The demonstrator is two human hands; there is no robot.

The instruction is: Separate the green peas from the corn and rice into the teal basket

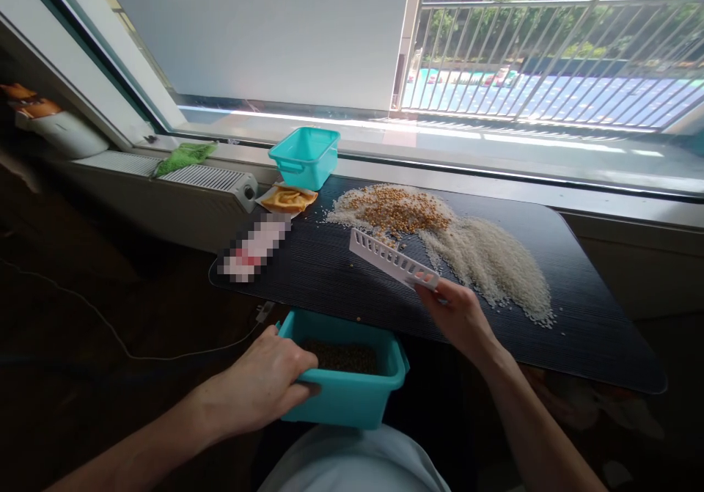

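Observation:
My left hand (269,378) grips the near left rim of a teal plastic bin (346,397), held against my front just below the table edge. Dark grains or beans lie in its bottom, too shaded to name. In my right hand (459,316) is a white slotted plastic strip (390,259), pinched at its right end and held over the table's near part. Beyond the strip, a pile of white rice (495,265) spreads across the dark table, with yellow-orange kernels (401,210) like corn or soybeans lying on its left part.
A second teal bin (308,156) stands by the window sill. Near it are an opened yellow bag (289,199) and a blurred-out item (256,246). Green mesh (185,157) lies on the radiator (209,178) to the left. A white cable (165,358) runs along the floor.

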